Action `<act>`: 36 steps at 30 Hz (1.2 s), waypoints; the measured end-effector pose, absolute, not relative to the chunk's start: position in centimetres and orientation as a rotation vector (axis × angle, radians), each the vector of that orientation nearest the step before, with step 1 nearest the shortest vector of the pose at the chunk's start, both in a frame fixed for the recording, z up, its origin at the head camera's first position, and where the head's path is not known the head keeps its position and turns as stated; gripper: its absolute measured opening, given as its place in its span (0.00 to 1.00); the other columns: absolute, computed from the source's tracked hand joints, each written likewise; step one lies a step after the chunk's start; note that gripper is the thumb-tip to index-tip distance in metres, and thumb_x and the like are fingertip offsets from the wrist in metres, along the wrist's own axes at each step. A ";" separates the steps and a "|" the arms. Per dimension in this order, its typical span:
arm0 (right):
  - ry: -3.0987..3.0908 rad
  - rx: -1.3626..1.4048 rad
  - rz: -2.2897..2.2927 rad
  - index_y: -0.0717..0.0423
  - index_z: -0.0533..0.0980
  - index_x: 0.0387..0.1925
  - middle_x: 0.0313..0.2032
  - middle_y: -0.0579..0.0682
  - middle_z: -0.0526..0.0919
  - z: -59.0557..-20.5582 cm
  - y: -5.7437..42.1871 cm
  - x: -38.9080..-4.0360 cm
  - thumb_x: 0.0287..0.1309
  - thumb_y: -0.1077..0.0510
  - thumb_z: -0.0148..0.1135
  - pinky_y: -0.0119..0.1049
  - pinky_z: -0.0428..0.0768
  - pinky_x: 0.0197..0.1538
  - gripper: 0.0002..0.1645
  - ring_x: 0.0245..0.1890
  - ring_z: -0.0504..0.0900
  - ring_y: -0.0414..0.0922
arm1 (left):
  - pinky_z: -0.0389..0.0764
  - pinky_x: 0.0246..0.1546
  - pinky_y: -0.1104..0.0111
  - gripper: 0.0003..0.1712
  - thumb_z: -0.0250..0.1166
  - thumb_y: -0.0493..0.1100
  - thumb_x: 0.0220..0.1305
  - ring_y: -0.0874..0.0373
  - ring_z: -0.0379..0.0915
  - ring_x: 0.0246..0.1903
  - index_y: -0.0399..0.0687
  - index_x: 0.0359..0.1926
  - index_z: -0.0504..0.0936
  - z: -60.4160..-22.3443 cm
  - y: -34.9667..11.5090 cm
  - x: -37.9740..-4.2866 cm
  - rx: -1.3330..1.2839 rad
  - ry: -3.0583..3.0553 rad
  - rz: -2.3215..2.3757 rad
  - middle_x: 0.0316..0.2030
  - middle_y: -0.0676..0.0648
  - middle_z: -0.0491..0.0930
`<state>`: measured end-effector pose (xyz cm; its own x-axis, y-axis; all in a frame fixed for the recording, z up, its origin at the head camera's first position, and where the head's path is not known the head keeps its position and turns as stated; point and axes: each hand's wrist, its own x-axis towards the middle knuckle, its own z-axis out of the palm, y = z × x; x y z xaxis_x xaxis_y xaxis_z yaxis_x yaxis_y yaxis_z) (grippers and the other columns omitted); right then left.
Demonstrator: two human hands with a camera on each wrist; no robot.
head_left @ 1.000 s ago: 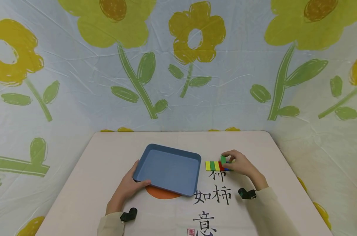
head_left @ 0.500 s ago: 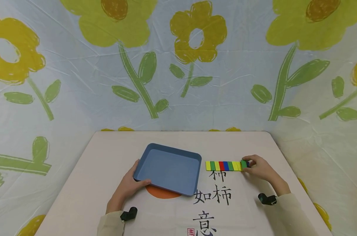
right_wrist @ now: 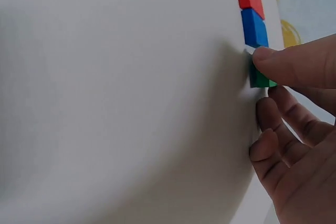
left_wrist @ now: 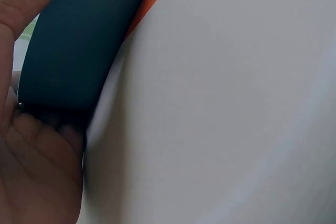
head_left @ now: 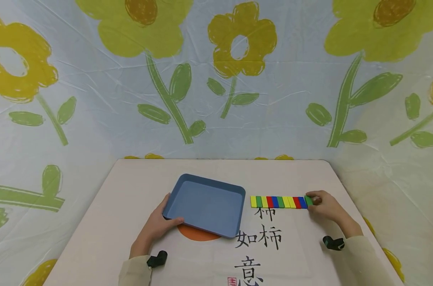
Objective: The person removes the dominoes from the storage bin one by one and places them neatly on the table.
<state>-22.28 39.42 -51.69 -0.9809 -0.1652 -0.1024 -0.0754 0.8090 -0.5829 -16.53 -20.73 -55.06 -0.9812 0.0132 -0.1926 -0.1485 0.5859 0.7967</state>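
A blue rectangular tray [head_left: 206,206] lies slanted left of the table's middle. My left hand [head_left: 155,227] grips its near-left corner, thumb at the rim; in the left wrist view the other fingers are partly hidden behind the tray wall [left_wrist: 73,51]. To the right of the tray runs a straight row of flat coloured blocks [head_left: 280,202] in yellow, green, red and blue. At the row's right end, my right hand [head_left: 326,207] pinches a green block [right_wrist: 258,78] between thumb and fingers. A narrow gap separates it from the blue block [right_wrist: 255,28] beside it.
Beneath the tray and the row, the pale table [head_left: 138,180] bears a printed orange shape [head_left: 198,233] and black brush characters [head_left: 248,270]. Flower-patterned cloth [head_left: 273,135] surrounds the table's back and sides. Both wrists carry small black cameras [head_left: 333,243].
My right hand has carried the green block rightward from above the row's middle to its right end, uncovering the red and blue blocks there. The left hand and tray have stayed put.
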 end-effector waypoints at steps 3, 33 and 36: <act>2.838 -0.187 -0.909 0.71 0.77 0.58 0.52 0.72 0.78 -51.8 39.5 -22.3 0.53 0.65 0.71 0.55 0.83 0.47 0.30 0.45 0.79 0.59 | 0.56 0.75 0.38 0.69 0.77 0.65 0.54 0.36 0.46 0.80 0.57 0.84 0.43 -55.0 -20.7 -16.5 -0.118 2.631 1.351 0.82 0.41 0.49; 2.885 -0.137 -0.883 0.67 0.78 0.58 0.53 0.68 0.78 -53.3 39.5 -22.2 0.53 0.65 0.73 0.50 0.81 0.46 0.30 0.44 0.74 0.56 | 0.57 0.75 0.37 0.69 0.78 0.65 0.53 0.36 0.47 0.79 0.56 0.84 0.44 -55.1 -20.5 -16.4 -0.127 2.634 1.372 0.82 0.41 0.49; 2.890 -0.153 -0.881 0.68 0.77 0.59 0.54 0.69 0.77 -53.4 39.5 -22.2 0.53 0.65 0.73 0.55 0.82 0.49 0.31 0.46 0.75 0.58 | 0.56 0.75 0.37 0.70 0.78 0.65 0.52 0.35 0.47 0.79 0.56 0.84 0.43 -55.1 -20.6 -16.3 -0.132 2.636 1.366 0.82 0.40 0.49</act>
